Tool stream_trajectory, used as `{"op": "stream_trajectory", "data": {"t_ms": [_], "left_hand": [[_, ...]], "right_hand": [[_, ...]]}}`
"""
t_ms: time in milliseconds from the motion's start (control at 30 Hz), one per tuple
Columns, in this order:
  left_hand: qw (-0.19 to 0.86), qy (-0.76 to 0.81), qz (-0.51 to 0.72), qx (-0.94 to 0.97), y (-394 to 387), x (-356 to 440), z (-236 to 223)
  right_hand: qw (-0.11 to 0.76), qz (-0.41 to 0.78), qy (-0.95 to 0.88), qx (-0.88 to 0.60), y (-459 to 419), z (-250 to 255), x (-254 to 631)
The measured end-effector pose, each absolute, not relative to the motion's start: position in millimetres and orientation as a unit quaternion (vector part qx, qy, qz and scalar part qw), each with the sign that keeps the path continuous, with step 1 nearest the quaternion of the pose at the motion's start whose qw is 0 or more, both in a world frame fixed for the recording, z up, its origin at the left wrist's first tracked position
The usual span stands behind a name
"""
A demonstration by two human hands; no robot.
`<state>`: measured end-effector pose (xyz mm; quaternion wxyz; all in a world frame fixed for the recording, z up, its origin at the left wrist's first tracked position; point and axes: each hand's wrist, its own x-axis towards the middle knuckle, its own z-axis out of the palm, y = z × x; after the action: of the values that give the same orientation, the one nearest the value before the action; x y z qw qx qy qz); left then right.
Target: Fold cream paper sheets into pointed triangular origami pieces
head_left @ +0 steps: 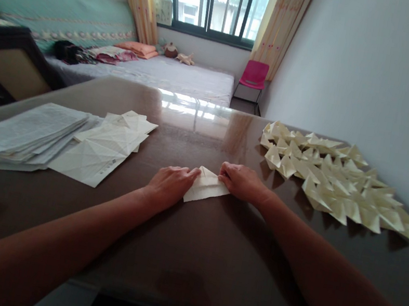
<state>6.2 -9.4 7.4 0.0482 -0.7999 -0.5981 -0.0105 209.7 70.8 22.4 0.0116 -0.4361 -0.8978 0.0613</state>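
One folded paper [207, 188] lies on the surface [189, 240], about midway between its left and right edges. I see the left hand [172, 183] pinching its left side, fingers closed, and the right hand [242, 182] gripping its right side, fingers curled in. Toward the left edge I make out a stack [22, 129] with creased sheets [111, 144] beside it; folded pieces [330, 178] spread along the right edge. Beyond the far edge are a bed [197, 80] and a chair [255, 74].
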Motion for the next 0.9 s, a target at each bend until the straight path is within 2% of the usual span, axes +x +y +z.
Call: {"op": "stream_trajectory", "data": {"t_ms": [200, 333, 733, 900], "left_hand": [[0.164, -0.510, -0.042, -0.844, -19, 13, 17], [0.142, -0.442, -0.024, -0.885, -24, 19, 17], [0.159, -0.467, 0.028, -0.869, -26, 14, 18], [0.171, -0.468, 0.038, -0.866, -27, 12, 22]], "right_hand": [[0.004, 0.049, -0.899, -0.434, 68, 25, 208], [-0.004, 0.055, -0.899, -0.435, 67, 27, 208], [-0.007, 0.079, -0.893, -0.444, 70, 26, 208], [0.044, 0.025, -0.910, -0.412, 60, 33, 211]]}}
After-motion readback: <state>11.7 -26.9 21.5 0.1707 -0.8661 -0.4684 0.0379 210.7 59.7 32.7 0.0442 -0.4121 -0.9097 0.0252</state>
